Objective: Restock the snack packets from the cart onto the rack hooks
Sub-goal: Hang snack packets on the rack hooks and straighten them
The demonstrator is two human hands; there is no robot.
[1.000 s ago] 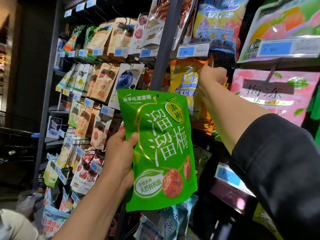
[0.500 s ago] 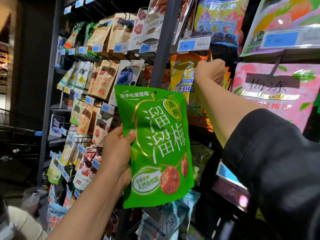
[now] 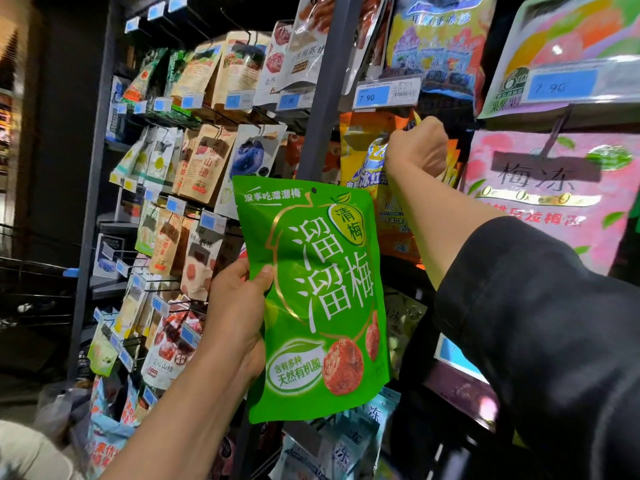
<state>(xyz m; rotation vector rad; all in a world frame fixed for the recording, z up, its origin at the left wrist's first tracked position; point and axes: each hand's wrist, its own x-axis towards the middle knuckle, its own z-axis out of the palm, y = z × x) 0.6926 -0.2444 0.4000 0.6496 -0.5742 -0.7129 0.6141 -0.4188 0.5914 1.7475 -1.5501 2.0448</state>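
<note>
A bright green snack packet fills the middle of the view, held upright in front of a dark metal display rack. It is a glossy, flat plastic pouch with rounded corners, large white Chinese characters, a thin gold outline of a fruit, pictures of wrinkled reddish dried plums near the bottom, and a small round hang hole near its top edge. The left hand grips its left edge, thumb on the front and fingers curled behind.

The right hand, reaching out of a black sleeve, is raised higher and to the right. Its fingers are closed in a fist around the top of an orange and yellow packet hanging on the rack, just behind and above the green one. That packet is shiny and crinkled.

Around them hang many other pouches on thin wire hooks: tan paper-look bags to the left, a large pink packet to the right. Blue and white price tags reading 7.90 sit at the hook ends.
</note>
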